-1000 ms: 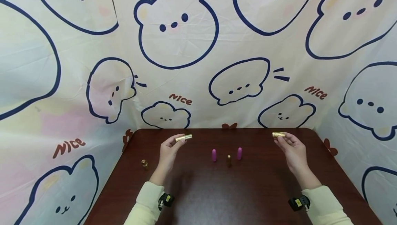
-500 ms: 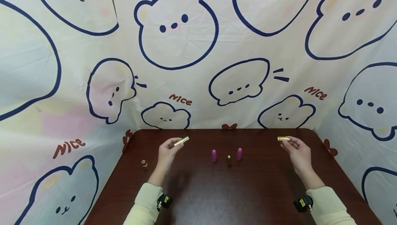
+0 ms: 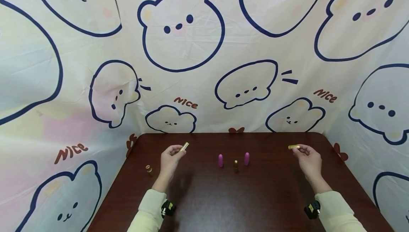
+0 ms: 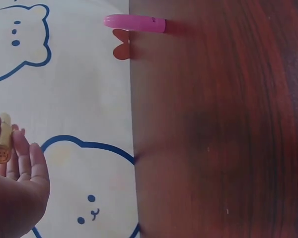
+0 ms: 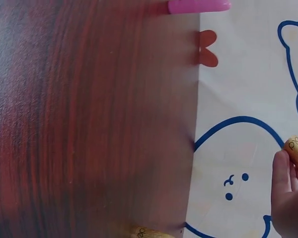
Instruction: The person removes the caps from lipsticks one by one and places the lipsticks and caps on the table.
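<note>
Gold metal, thin and glossy, makes up both pieces in hand; the left hand [image 3: 169,157] pinches a slim gold tube [image 3: 183,147] between thumb and curled fingertips, raised above the dark wooden table [image 3: 204,203] and tilted up toward the back; the right hand [image 3: 308,159] pinches a shorter gold cap [image 3: 294,147] the same way, lying nearly level above the right part of the table, well apart from the tube; in the left wrist view the tube [image 4: 1,141] shows its round end, held by the fingertips [image 4: 21,148] alone; both pieces look light and stiff, and I judge the polished skin slippery, so a grip across the middle of the barrel with the pads on opposite sides should hold better than one near the ends; the thin shell may dent under a hard squeeze. On the table between the hands stand two pink bullet-shaped pieces [image 3: 220,160] with a small gold piece [image 3: 235,164] between them; another small gold piece [image 3: 148,168] stands left of the left hand; a bear-print cloth [image 3: 182,26] hangs behind.
</note>
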Demonstrator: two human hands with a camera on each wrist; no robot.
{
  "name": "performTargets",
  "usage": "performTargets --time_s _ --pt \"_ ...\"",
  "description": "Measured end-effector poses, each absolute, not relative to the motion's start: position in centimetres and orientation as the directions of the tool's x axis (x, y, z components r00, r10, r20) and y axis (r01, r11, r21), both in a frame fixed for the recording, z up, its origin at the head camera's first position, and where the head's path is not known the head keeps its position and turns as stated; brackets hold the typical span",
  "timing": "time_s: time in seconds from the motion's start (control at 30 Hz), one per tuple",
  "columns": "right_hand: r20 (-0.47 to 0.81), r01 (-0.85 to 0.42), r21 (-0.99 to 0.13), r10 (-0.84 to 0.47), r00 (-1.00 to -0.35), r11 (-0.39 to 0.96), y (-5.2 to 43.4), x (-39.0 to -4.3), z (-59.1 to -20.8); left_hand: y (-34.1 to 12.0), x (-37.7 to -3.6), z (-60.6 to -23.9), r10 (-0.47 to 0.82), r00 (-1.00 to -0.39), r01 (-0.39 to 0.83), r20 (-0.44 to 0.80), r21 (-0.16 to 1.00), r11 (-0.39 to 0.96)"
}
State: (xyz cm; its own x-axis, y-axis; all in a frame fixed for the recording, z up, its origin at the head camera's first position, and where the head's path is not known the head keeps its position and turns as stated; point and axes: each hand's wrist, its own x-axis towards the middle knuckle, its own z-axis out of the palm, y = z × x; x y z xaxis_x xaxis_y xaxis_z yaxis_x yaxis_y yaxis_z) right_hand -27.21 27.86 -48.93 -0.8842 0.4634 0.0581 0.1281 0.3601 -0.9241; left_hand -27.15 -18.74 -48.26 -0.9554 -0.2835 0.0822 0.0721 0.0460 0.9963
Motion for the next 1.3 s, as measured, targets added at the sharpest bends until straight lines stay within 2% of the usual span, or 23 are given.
performTargets --time_s 0.27,0.47,0.8,1.3 --pt "0.153 0.141 -0.826 0.457 -0.876 0.546 28.0 -27.6 -50.2 -19.1 -27.5 -49.3 -0.315 -0.946 0.065 0.079 0.996 0.054" --pt "0.197 0.126 -0.778 0.430 -0.881 0.615 28.0 -28.0 -51.3 -19.3 -27.7 -49.9 -0.308 -0.949 0.056 0.067 0.997 0.046" --pt "0.252 0.088 -0.692 0.353 -0.901 0.717 28.3 -27.9 -52.7 -19.7 -27.6 -50.5 -0.332 -0.941 0.021 0.057 0.993 0.113" --pt "0.193 0.121 -0.615 0.298 -0.935 0.779 29.1 -28.1 -54.3 -20.0 -28.2 -52.0 -0.387 -0.918 0.024 0.081 0.988 0.149"
